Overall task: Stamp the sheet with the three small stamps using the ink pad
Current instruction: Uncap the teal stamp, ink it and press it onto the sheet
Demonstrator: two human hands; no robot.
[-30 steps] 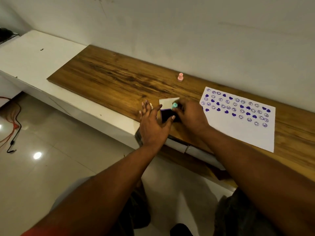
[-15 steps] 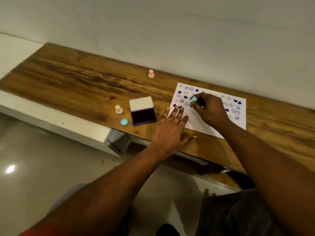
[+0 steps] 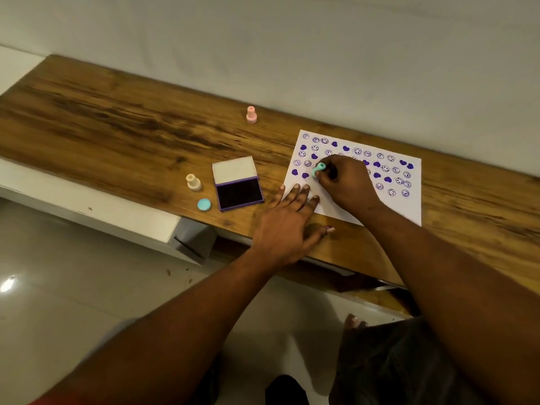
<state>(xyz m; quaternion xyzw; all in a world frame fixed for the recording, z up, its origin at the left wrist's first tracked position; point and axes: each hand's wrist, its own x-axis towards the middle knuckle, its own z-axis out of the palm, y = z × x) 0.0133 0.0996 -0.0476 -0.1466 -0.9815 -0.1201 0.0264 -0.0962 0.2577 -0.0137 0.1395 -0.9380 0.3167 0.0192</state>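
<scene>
A white sheet (image 3: 388, 204) covered with purple heart and smiley prints lies on the wooden board (image 3: 122, 135). My right hand (image 3: 346, 181) pinches a small teal stamp (image 3: 318, 170) and holds it down on the sheet's left part. My left hand (image 3: 287, 220) lies flat, fingers spread, with fingertips on the sheet's near left corner. The open purple ink pad (image 3: 238, 185) sits left of the sheet. A cream stamp (image 3: 193, 181) stands left of the pad and a pink stamp (image 3: 251, 114) stands near the wall.
A teal cap (image 3: 204, 204) lies by the pad's near left corner. The board rests on a white ledge (image 3: 96, 211) against a grey wall. Tiled floor lies below, and my foot (image 3: 355, 324) shows under the board's edge.
My right hand carried the teal stamp from the ink pad to the sheet and now presses lower on its left part. My left hand left the pad and settled on the sheet's corner.
</scene>
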